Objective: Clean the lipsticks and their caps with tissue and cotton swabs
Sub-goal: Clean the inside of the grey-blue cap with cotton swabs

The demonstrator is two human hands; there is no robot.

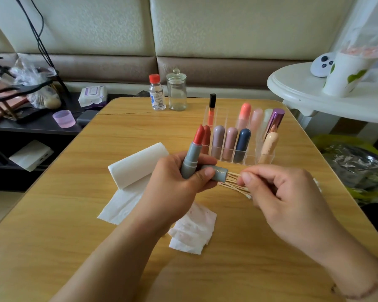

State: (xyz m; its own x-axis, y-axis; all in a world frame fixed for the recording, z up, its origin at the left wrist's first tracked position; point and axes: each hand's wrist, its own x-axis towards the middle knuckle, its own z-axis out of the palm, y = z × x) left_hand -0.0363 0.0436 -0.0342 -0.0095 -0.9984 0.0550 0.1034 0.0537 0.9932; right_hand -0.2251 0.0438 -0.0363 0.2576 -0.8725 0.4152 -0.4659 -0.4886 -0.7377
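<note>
Left hand [175,177] gripping matte grey lipstick [192,154], cylindrical cap [217,172], right hand [277,192] pinching wooden swab [234,175]

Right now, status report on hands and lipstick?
Left hand grips open lipstick plus cap. Right hand pinches cotton swab at cap mouth. Nothing obstructing.

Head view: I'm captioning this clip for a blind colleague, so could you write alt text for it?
A person's left hand holds an open grey lipstick and its grey cap, while the right hand pinches a cotton swab into the cap. Below lie more swabs, a tissue roll and a stained tissue on a wooden table; a clear organizer of lipsticks stands behind.
</note>
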